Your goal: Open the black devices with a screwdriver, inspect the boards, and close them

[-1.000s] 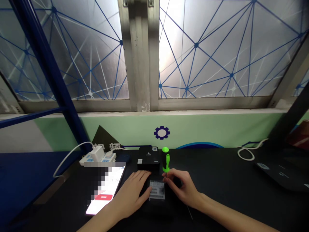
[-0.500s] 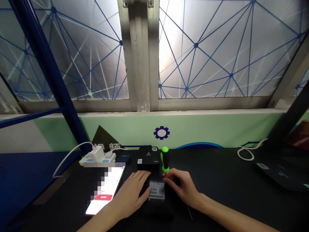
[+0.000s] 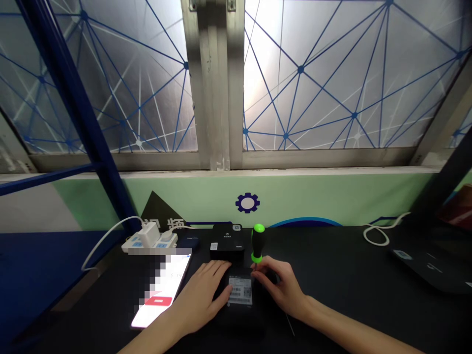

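A small black box (image 3: 241, 307) with a white printed label (image 3: 240, 291) lies on the dark table in front of me. My left hand (image 3: 201, 297) rests flat on its left side, fingers stretched out. My right hand (image 3: 282, 289) is pinched round the shaft of a screwdriver (image 3: 257, 243) with a black and green handle. The screwdriver stands nearly upright at the box's far right corner. Its tip is hidden by my fingers.
A lit phone (image 3: 162, 290) lies left of my hands. Behind it sit a white power strip (image 3: 149, 239) with a cable and a second black box (image 3: 227, 243). A white cable coil (image 3: 376, 233) and a flat dark device (image 3: 427, 263) lie at the right. A blue rack post (image 3: 73, 108) stands at the left.
The screwdriver's handle has swung slightly to the right and stands more upright. My left hand and the box have stayed put.
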`<state>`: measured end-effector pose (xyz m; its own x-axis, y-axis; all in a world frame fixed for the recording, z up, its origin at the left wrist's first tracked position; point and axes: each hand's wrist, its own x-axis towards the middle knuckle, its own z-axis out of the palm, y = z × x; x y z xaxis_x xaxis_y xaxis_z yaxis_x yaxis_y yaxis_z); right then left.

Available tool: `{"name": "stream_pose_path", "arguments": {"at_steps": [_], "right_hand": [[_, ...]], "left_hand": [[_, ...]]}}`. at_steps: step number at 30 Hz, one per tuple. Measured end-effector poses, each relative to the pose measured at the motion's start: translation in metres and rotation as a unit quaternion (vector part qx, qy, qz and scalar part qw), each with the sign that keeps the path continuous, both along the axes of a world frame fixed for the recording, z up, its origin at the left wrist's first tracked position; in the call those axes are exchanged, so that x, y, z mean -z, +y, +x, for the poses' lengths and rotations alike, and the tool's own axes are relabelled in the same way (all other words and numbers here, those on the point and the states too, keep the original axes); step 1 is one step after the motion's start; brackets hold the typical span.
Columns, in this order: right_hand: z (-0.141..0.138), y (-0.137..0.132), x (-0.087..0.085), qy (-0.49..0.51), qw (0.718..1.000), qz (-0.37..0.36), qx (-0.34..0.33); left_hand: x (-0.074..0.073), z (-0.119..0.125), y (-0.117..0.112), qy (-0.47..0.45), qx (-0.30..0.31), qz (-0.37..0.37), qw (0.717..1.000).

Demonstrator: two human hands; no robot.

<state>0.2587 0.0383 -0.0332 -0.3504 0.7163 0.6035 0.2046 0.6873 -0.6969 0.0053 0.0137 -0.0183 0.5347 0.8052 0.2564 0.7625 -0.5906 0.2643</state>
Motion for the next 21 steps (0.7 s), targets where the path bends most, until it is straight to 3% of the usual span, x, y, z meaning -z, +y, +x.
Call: {"name": "stream_pose_path", "arguments": {"at_steps": [9, 15, 21], "right_hand": [[0.0, 0.002, 0.001, 0.003, 1.0, -0.005, 0.003], [0.003, -0.004, 0.001, 0.077, 0.997, -0.01, 0.01], [0.007, -0.006, -0.01, 0.14, 0.98, -0.142, 0.03]], "left_hand": [[0.0, 0.0, 0.0, 0.001, 0.0, 0.0, 1.0], [0.001, 0.0, 0.0, 0.013, -0.006, -0.013, 1.0], [-0.002, 0.0, -0.001, 0.011, -0.004, -0.021, 1.0]]}}
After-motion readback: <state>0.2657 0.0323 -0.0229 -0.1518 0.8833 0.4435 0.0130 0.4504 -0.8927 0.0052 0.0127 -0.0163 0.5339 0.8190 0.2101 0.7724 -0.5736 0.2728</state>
